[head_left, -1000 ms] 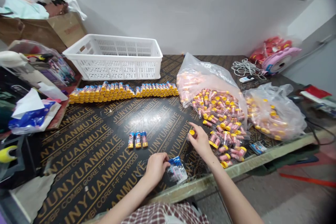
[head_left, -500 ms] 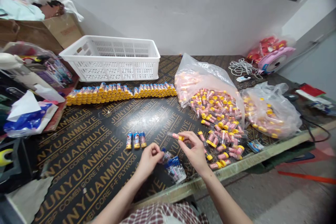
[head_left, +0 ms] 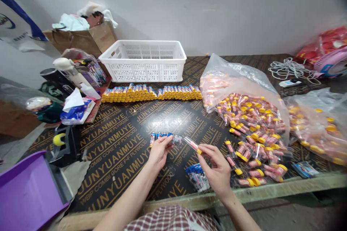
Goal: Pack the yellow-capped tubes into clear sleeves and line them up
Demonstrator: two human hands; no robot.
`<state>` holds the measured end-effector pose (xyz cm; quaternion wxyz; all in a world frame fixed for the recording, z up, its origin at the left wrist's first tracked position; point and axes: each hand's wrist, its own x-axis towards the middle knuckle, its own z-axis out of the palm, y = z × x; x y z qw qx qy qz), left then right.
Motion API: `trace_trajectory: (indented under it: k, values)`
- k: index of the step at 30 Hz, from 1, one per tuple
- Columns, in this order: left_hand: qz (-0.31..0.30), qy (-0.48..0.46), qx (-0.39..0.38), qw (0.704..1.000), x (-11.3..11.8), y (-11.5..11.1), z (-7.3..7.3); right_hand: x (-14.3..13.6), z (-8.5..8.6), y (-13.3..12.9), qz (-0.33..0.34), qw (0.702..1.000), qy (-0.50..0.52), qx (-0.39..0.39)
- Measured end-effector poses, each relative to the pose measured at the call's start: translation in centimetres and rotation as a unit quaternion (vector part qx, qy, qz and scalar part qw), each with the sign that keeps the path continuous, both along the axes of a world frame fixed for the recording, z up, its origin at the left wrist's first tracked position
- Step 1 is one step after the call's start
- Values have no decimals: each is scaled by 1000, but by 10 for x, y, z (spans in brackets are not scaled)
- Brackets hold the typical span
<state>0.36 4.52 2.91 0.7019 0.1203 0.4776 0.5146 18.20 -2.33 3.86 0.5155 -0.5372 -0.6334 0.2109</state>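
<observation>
My left hand (head_left: pixel 160 151) pinches a small clear packet with a blue top (head_left: pixel 175 139), just in front of a few blue-labelled tubes (head_left: pixel 152 139) standing on the dark plywood table (head_left: pixel 119 166). Between the thumb and fingers of my right hand (head_left: pixel 216 168) is a clear tube with a pink label and yellow cap (head_left: pixel 193 145), its clear end towards the packet. A pile of blue-topped packets (head_left: pixel 197 177) lies beside my right hand. Loose pink-labelled tubes (head_left: pixel 257 148) spill from a large plastic bag (head_left: pixel 230 75) on the right.
A row of yellow-capped tubes (head_left: pixel 151 93) stretches before a white basket (head_left: pixel 143 61). Farther right are another tube-filled bag (head_left: pixel 320 122), a white cable (head_left: pixel 290 69) and a pink fan (head_left: pixel 332 61). At left are a tape dispenser (head_left: pixel 65 144) and purple dustpan (head_left: pixel 32 191).
The view has turned left. My left hand has lifted a packet away from the pile, towards the standing tubes. My right hand still holds the pink-labelled tube.
</observation>
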Motion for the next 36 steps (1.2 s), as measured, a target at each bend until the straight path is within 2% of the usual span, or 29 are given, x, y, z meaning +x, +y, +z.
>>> trace_trajectory:
  k: [8, 12, 16, 22, 25, 31, 36]
  values:
    - [23, -1, -12, 1000, -2, -1, -4, -5, 1, -1, 7, 993, -86, 78]
    - [20, 9, 20, 1000, 1, -3, -4, -8, -1, -2, 59, 993, -90, 49]
    - [-36, 6, 57, 998, 3, -9, 2, -9, -8, -1, 116, 991, -62, 2]
    - [-151, 22, 65, 986, 8, -23, 14, -6, -14, 5, 115, 991, -73, 3]
    - [-204, 28, 65, 976, 10, -30, 15, -4, -11, 9, 146, 987, -69, 4]
    - [-262, 15, 65, 963, 12, -37, 17, 0, -5, 13, 276, 959, -29, -57]
    - [-268, 18, 60, 961, 13, -38, 18, -1, -8, 11, 280, 958, 9, -58]
